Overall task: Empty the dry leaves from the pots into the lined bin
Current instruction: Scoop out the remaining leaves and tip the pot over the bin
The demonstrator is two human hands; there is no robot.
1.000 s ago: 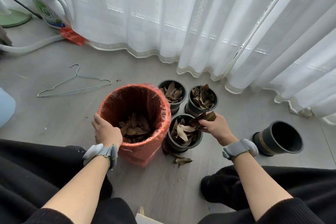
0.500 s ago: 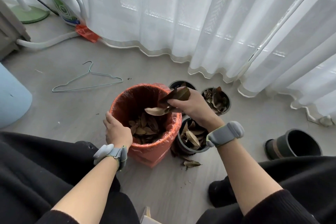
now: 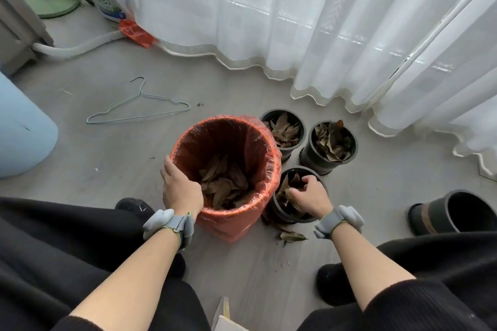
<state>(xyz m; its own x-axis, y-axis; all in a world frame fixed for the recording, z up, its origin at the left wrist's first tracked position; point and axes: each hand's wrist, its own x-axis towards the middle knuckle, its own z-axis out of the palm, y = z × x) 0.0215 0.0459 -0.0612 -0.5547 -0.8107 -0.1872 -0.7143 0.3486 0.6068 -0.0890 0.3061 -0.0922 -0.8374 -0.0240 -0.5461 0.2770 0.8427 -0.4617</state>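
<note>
Left hand [image 3: 181, 191] holds plastic-lined bin [image 3: 242, 121]; right hand [image 3: 309, 193] grips curled leaves [image 3: 285, 195].

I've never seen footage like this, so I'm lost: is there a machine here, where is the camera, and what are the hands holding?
There is no machine here, only a person's two bare hands. The camera sits on the person's head and looks forward and down, so you see roughly what they see. The left hand grips the rim of the orange-lined bin. The right hand reaches into the nearest pot, with its fingers curled round dry leaves. Behind that stand a second pot and a third pot, both holding leaves. An empty pot lies on its side to the right. On the floor lie a wire hanger and a loose leaf.
</note>
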